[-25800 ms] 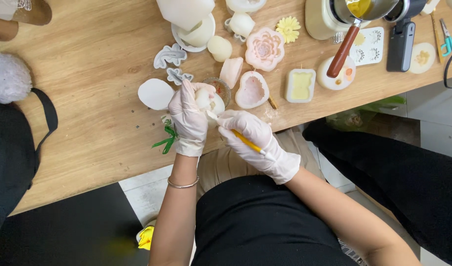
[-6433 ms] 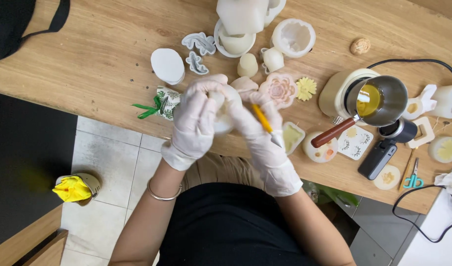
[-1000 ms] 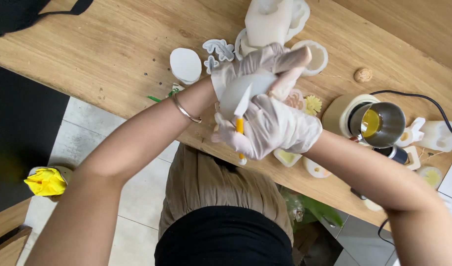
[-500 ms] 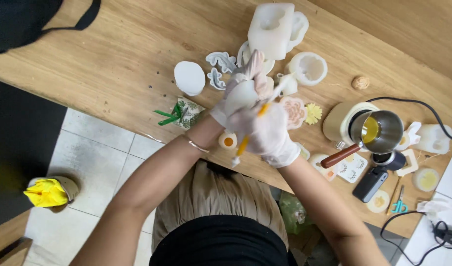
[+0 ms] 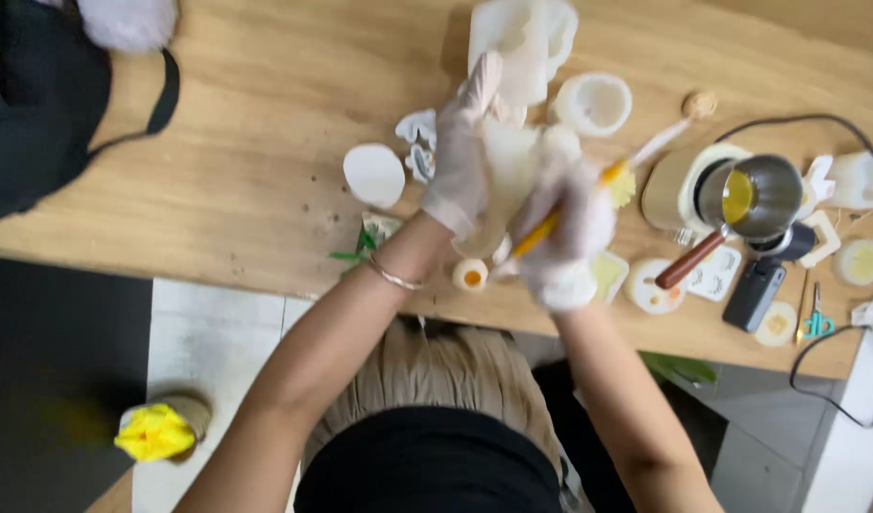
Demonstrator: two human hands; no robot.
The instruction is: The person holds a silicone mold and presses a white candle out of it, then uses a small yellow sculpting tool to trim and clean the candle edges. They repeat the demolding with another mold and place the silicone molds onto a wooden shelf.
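Head view, single entry: my left hand (image 5: 460,152), in a white glove, lies against a pale mould piece (image 5: 508,176) held above the wooden table (image 5: 237,142), fingers stretched long and close together along its side. My right hand (image 5: 571,228), also gloved, has its fingers wrapped tight around a yellow-handled tool (image 5: 536,233), which slants toward the mould; motion blur hides the tip. Just below the hands stands a small round cup (image 5: 470,275) near the table edge. Left of them lies a white oval disc (image 5: 374,175). To the right, a metal pot (image 5: 748,195) of yellow liquid sits with its brown handle angled down-left.
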